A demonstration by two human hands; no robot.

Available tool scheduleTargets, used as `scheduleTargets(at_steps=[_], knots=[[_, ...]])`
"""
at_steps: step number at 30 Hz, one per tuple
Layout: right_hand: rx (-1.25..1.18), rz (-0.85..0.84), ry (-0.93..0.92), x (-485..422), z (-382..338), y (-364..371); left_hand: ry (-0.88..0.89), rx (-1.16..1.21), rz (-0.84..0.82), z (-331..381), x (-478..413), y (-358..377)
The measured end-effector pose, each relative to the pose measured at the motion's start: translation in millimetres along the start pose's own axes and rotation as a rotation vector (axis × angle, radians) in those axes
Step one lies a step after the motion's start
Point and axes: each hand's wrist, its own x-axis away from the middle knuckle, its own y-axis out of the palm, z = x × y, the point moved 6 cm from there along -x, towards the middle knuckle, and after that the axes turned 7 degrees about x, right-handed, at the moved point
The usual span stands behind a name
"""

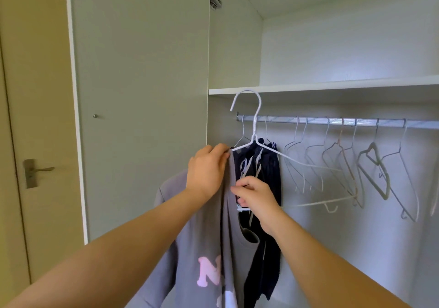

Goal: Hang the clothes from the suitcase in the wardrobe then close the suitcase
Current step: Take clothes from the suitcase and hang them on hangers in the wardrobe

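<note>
Done: dark garment (pixel 268 165) hangs on rail (pixel 332 121), far left. Now: grey sweatshirt (pixel 202 248) half on white hanger (pixel 255 122), near, hook off rail; left hand (pixel 209 167) grips fabric at hanger shoulder, right hand (pixel 257 197) pinches fabric. Left: hooking, suitcase closing.

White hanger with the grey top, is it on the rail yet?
Not yet: the white hanger's hook sits above the rail, catching nothing.
</note>
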Motion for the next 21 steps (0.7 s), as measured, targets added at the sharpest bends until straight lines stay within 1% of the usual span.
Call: scheduleTargets(at_steps=[3, 5, 7, 10, 12, 16, 19, 21], knots=[[0.005, -0.025, -0.017, -1, -2, 2, -0.041, 0.022, 0.012, -6, -4, -4], [-0.046, -0.001, -0.029, -3, -4, 2, -0.062, 0.041, 0.039, -9, -6, -8], [-0.109, -0.012, -0.015, -5, -3, 4, -0.092, 0.066, 0.049, -13, -7, -10], [-0.068, -0.080, 0.017, -4, 6, 10, -0.096, 0.073, 0.024, -13, -10, -9], [-0.054, -0.118, 0.015, -3, 7, 12, -0.080, 0.061, 0.005, -11, -11, -9], [0.023, -0.239, 0.015, -5, 5, 22, -0.106, 0.087, -0.003, -13, -11, -7], [0.161, -0.318, 0.098, -7, 20, 28, -0.132, 0.110, 0.015, -13, -14, -9], [0.229, -0.431, 0.222, -2, 37, 33, -0.157, 0.143, 0.050, -15, -18, -15]])
